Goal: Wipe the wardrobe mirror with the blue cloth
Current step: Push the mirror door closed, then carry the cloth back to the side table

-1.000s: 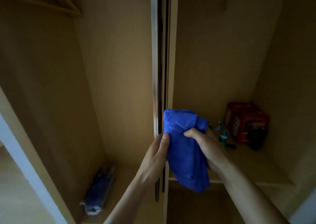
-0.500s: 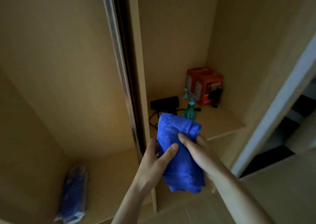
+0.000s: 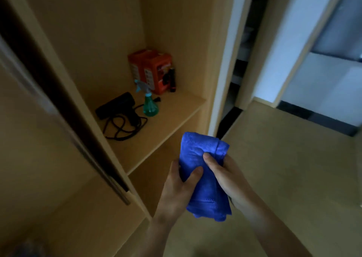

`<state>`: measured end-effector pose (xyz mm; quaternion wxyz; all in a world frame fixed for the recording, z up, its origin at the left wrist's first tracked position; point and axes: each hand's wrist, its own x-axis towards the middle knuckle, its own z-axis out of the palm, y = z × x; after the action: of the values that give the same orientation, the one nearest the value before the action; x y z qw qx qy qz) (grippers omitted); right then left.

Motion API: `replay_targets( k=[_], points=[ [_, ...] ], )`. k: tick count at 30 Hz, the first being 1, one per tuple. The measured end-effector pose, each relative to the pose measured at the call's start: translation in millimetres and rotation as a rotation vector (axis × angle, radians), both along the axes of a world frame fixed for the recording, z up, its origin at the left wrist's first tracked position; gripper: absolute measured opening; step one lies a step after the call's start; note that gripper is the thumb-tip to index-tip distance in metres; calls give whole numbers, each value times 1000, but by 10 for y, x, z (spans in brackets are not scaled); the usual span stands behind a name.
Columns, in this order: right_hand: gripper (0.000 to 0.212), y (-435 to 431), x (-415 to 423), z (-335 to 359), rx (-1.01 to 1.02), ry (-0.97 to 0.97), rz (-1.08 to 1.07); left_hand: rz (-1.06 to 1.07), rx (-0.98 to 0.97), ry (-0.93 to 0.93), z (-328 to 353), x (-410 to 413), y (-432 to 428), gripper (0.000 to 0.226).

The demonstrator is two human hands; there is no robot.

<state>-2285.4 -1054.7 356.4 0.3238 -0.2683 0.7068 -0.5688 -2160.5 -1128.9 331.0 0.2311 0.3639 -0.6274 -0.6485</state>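
We hold the bunched blue cloth (image 3: 203,180) in front of us, at about 5 o'clock from the view's middle, above the floor (image 3: 284,168). Our left hand (image 3: 178,190) grips its 9 o'clock side and our right hand (image 3: 228,176) its 3 o'clock side, fingers (image 3: 210,160) clamped on the fabric. On the wardrobe shelf (image 3: 172,123), at 11 o'clock from the cloth, stands a green spray bottle (image 3: 150,106), with a black hair dryer (image 3: 119,107) at its 9 o'clock and an orange box (image 3: 154,68) at its 12 o'clock.

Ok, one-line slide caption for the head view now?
Left hand and right hand grip the folded blue cloth near the wardrobe shelf with a spray bottle.
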Motion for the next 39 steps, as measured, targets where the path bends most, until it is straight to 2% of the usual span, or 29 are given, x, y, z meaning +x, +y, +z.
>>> replay_targets(
  k=[4, 7, 10, 13, 16, 25, 31, 39],
  points=[
    [17, 425, -161, -55, -13, -14, -127, -151, -12, -19, -73, -271, 239, 41],
    [19, 845, -294, -94, -34, -65, -259, -264, -28, -36, -95, -548, 521, 36],
    [26, 1386, -430, -146, -77, -108, -426, -409, 46, -28, -91, -864, 938, 33],
    [31, 1992, -496, -145, -109, -174, -569, -564, 100, -39, -101, -1133, 1431, 40],
    [27, 2630, -489, -149, -109, -179, -695, -689, 112, -69, -117, -1314, 1979, 49],
    [24, 4313, -101, -262, -87, -187, -1020, -1043, 117, -149, -153, -1368, 3554, 45],
    [25, 5078, 249, -375, -114, -231, -1245, -1252, 97, -193, -194, -1297, 4345, 69],
    [27, 5718, 871, -422, -221, -309, -1603, -1626, 48, -257, -201, -1199, 5189, 41]
  ],
)
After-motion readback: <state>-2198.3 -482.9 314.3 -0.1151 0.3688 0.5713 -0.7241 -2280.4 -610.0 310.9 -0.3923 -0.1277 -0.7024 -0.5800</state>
